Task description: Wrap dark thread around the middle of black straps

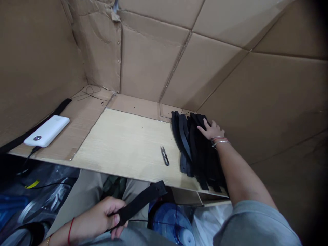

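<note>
At the far left a white power bank (46, 131) lies on a cardboard sheet (85, 124), beside a dark band (61, 107) that runs along the cardboard wall (38, 61). Lower down, below the front edge of the pale wooden surface (123, 143) and over the person's lap, the left hand (98, 218) is closed around one end of a black webbing strap (139, 203). The fingers are curled firmly about it, and its long axis slants up and to the right, its free end reaching toward the surface's edge. On the surface, small thread snips (165, 155) lie by themselves, touched by neither hand, with the right hand a little nearer to them than the left. Just right of the snips is a loose pile of black straps (198, 153), laid side by side and slightly fanned, their long axes running roughly from the far side of the surface toward the person. The right hand (211, 130), reaching in from the right, rests open on the far part of the pile, fingers spread, gripping nothing that can be seen.
</note>
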`<state>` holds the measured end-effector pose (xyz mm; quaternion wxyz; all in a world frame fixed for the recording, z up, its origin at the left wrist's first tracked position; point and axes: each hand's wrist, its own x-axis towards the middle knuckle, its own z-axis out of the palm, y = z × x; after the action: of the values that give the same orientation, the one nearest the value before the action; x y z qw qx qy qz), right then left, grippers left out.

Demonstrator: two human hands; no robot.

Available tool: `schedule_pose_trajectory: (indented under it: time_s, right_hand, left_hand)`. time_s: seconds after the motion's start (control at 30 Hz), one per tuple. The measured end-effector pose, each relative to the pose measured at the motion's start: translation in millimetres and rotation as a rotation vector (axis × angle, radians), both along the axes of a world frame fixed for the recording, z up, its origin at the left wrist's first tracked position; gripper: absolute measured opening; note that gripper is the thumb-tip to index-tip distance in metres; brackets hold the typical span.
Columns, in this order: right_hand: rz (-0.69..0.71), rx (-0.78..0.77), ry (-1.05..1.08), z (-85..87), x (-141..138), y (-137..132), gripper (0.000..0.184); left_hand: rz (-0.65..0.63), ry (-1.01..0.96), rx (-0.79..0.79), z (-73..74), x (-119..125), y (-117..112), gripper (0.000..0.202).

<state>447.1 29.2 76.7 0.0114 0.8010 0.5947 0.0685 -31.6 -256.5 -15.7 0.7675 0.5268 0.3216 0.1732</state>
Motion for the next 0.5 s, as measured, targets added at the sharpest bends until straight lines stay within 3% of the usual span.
schedule_pose_trajectory:
  time_s: [0.27, 0.4, 0.5]
  right_hand:
    - [0.032, 0.023, -0.017, 2.5, -24, -6, 0.079]
    - [0.314, 0.273, 0.010, 21.3, -77, -28, 0.068]
    - [0.593, 0.549, 0.186, 31.4, -140, -89, 0.043]
  left_hand:
    - [0.003, -0.049, 0.026, 6.7, -2, 7, 0.038]
    - [0.004, -0.113, 0.031, 5.3, -4, 15, 0.045]
    - [0.014, -0.176, 0.052, 3.2, -7, 24, 0.057]
